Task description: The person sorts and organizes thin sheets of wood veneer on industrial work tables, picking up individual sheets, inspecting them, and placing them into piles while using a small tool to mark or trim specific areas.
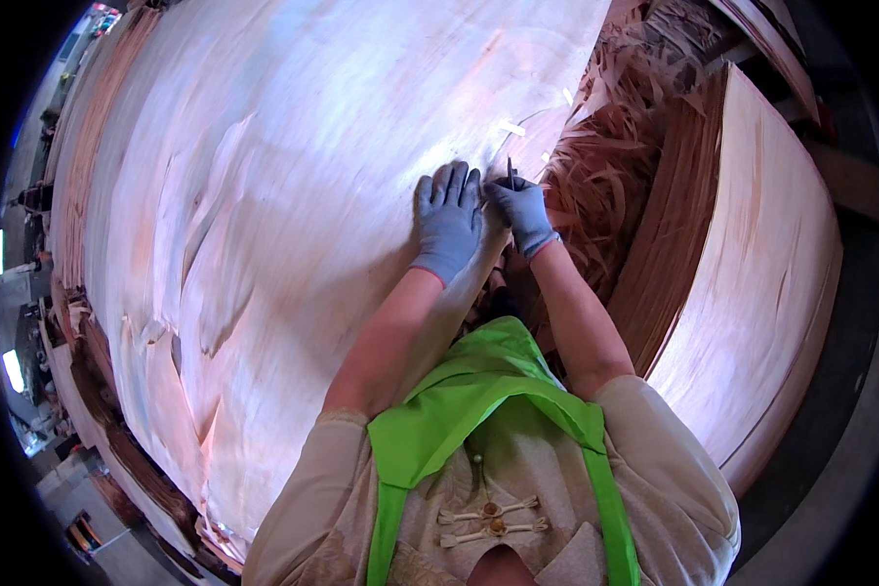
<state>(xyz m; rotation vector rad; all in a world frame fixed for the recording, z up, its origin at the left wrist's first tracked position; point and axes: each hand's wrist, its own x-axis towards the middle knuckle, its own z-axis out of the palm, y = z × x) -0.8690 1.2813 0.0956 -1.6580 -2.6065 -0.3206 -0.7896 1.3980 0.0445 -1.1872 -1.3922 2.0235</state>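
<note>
A large pale wood veneer sheet lies before me. My left hand, in a grey glove, rests flat on it near its right edge, fingers stretched out. Just beside it, at that edge, my gloved right hand is closed around a slim dark tool held upright. Whether it is a knife or a pen cannot be made out, and its lower end is hidden by the fingers. Ahead of the right hand, a short white strip lies on the veneer.
Torn veneer scraps heap up right of the sheet. Beyond them stands a thick stack of veneer. Along the sheet's left side, the veneer is split and curled, with more stacked layers at the far left. A green apron hangs in front of me.
</note>
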